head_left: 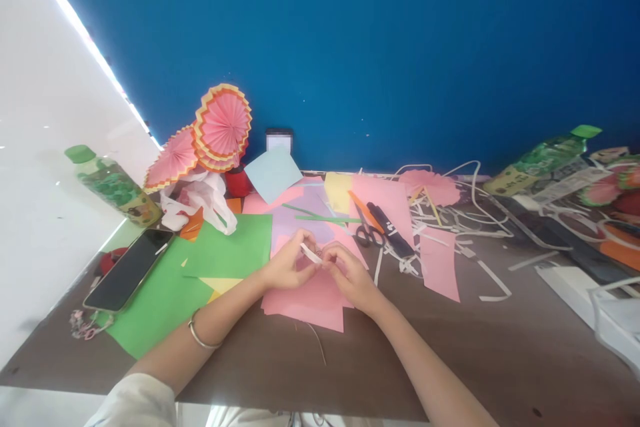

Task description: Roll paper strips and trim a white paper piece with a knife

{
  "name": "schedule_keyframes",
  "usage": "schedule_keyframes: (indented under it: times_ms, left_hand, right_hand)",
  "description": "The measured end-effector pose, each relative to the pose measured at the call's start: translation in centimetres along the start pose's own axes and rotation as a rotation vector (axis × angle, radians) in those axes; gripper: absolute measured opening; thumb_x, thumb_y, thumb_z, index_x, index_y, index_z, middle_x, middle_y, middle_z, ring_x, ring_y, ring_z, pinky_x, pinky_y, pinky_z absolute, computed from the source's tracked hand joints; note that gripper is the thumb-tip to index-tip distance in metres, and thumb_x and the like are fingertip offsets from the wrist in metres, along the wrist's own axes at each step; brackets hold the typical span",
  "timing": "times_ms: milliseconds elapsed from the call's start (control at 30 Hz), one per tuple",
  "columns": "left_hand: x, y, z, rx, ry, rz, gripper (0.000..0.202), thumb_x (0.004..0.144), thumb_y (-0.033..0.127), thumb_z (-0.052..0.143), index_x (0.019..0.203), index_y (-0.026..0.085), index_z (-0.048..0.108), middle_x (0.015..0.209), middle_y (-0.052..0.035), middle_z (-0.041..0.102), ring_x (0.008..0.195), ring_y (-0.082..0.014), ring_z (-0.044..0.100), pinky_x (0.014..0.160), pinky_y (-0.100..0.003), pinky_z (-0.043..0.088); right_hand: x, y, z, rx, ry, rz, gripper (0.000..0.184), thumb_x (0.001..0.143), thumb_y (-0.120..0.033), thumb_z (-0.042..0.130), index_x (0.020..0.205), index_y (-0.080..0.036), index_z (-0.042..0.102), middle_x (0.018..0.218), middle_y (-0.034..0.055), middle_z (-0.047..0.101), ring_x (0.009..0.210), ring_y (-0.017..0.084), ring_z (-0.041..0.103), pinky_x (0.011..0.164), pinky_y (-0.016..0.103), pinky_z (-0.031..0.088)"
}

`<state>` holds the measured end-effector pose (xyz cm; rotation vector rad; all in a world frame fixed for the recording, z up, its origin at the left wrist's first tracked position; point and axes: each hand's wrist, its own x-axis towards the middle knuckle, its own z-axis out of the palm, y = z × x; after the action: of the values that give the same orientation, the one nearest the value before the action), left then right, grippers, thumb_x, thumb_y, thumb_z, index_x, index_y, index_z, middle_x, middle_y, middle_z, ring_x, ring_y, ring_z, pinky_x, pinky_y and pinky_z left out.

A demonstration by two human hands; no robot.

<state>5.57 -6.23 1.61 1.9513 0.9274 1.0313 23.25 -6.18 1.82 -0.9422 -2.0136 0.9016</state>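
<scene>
While our left hand (pixel 286 265) and right hand (pixel 350 273) meet over the pink paper (pixel 305 297), we pinch a small white strip (pixel 311 253) between our fingertips, one end in each hand. Both hands are closed narrow around it, just above the pink sheets. A green sheet (pixel 165 293) lies to the left, with a phone (pixel 129 269) on its far edge. Scissors (pixel 369 230) and a black marker (pixel 387 227) sit just behind our right hand. White paper scraps (pixel 450 220) crowd the right side. We have bare brown counter (pixel 310 367) near the front edge, under our arms.
</scene>
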Motion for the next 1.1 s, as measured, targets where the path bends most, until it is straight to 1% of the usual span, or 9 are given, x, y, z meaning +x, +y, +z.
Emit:
schedule_keyframes:
  times_ms: [200, 367, 433, 533, 600, 733, 833, 1000, 1100]
  left_hand:
    - [0.2, 0.3, -0.2, -0.166, -0.043, -0.068, 0.027, 0.076, 0.017, 0.052, 0.091, 0.021, 0.030, 0.077, 0.0006, 0.046, 0.071, -0.0130, 0.048, 0.066, -0.028, 0.040]
    - [0.3, 0.2, 0.0, -0.184, -0.041, -0.041, 0.026, 0.076, 0.016, 0.051, 0.091, 0.021, 0.030, 0.076, 0.0014, 0.044, 0.067, -0.0115, 0.046, 0.065, -0.027, 0.040]
    - [0.3, 0.0, 0.5, -0.088, 0.059, -0.015, 0.025, 0.077, 0.019, 0.052, 0.092, 0.021, 0.032, 0.082, -0.0014, 0.045, 0.074, -0.0138, 0.047, 0.069, -0.030, 0.040]
    - [0.1, 0.0, 1.5, 0.128, 0.361, 0.013, 0.031, 0.073, 0.026, 0.058, 0.095, 0.019, 0.037, 0.097, -0.0076, 0.043, 0.094, -0.0203, 0.044, 0.080, -0.036, 0.037]
    - [-0.1, 0.2, 2.2, 0.199, 0.466, -0.021, 0.027, 0.073, 0.028, 0.058, 0.091, 0.019, 0.040, 0.094, -0.0067, 0.044, 0.094, -0.0206, 0.044, 0.081, -0.036, 0.036]
    - [-0.3, 1.1, 2.8, 0.165, 0.357, -0.135, 0.009, 0.079, 0.026, 0.051, 0.077, 0.019, 0.046, 0.080, -0.0026, 0.049, 0.083, -0.0172, 0.046, 0.077, -0.032, 0.037]
    - [-0.2, 1.4, 2.9, 0.099, 0.289, -0.151, 0.015, 0.082, 0.026, 0.046, 0.068, 0.018, 0.047, 0.076, -0.0018, 0.051, 0.080, -0.0160, 0.047, 0.076, -0.031, 0.037]
    - [0.1, 1.2, 2.7, 0.016, 0.318, -0.158, 0.018, 0.081, 0.024, 0.046, 0.064, 0.018, 0.050, 0.071, -0.0015, 0.051, 0.074, -0.0150, 0.048, 0.071, -0.028, 0.038]
    - [0.2, 1.2, 2.6, -0.047, 0.341, -0.170, 0.016, 0.078, 0.023, 0.049, 0.063, 0.017, 0.053, 0.070, -0.0018, 0.053, 0.073, -0.0148, 0.050, 0.071, -0.028, 0.039]
  right_hand:
    - [0.1, -0.5, 0.1, 0.192, -0.041, 0.202, 0.017, 0.084, -0.033, 0.044, 0.073, -0.021, 0.047, 0.078, 0.0012, 0.050, 0.077, 0.016, 0.049, 0.074, 0.030, 0.041]
    - [0.3, -1.0, 0.1, 0.328, -0.043, 0.306, 0.020, 0.081, -0.037, 0.048, 0.072, -0.021, 0.048, 0.073, -0.0006, 0.049, 0.073, 0.015, 0.048, 0.072, 0.029, 0.039]
    - [0.3, -0.7, 0.2, 0.376, 0.004, 0.327, 0.021, 0.080, -0.039, 0.050, 0.071, -0.020, 0.048, 0.071, -0.0011, 0.049, 0.070, 0.014, 0.047, 0.070, 0.028, 0.039]
    - [0.3, -0.2, 0.7, 0.487, 0.113, 0.346, 0.022, 0.081, -0.040, 0.049, 0.074, -0.020, 0.048, 0.066, -0.0020, 0.047, 0.063, 0.012, 0.045, 0.064, 0.027, 0.039]
    - [0.2, 0.0, 1.0, 0.550, 0.165, 0.344, 0.021, 0.082, -0.040, 0.048, 0.076, -0.019, 0.049, 0.064, -0.0024, 0.047, 0.060, 0.012, 0.045, 0.061, 0.026, 0.039]
    - [0.2, -0.5, 1.7, 0.547, 0.236, 0.299, 0.021, 0.083, -0.038, 0.048, 0.073, -0.019, 0.050, 0.064, -0.0025, 0.047, 0.060, 0.011, 0.045, 0.063, 0.026, 0.040]
    - [0.3, -0.9, 2.0, 0.480, 0.269, 0.287, 0.024, 0.083, -0.039, 0.048, 0.070, -0.019, 0.050, 0.065, -0.0016, 0.045, 0.061, 0.012, 0.044, 0.062, 0.026, 0.040]
    - [0.5, -1.1, 2.1, 0.381, 0.279, 0.274, 0.023, 0.083, -0.037, 0.047, 0.070, -0.019, 0.050, 0.073, 0.0005, 0.046, 0.073, 0.015, 0.047, 0.071, 0.027, 0.039]
    - [0.4, -1.1, 2.2, 0.374, 0.275, 0.283, 0.022, 0.083, -0.037, 0.046, 0.070, -0.020, 0.048, 0.070, -0.0006, 0.044, 0.071, 0.015, 0.045, 0.069, 0.027, 0.038]
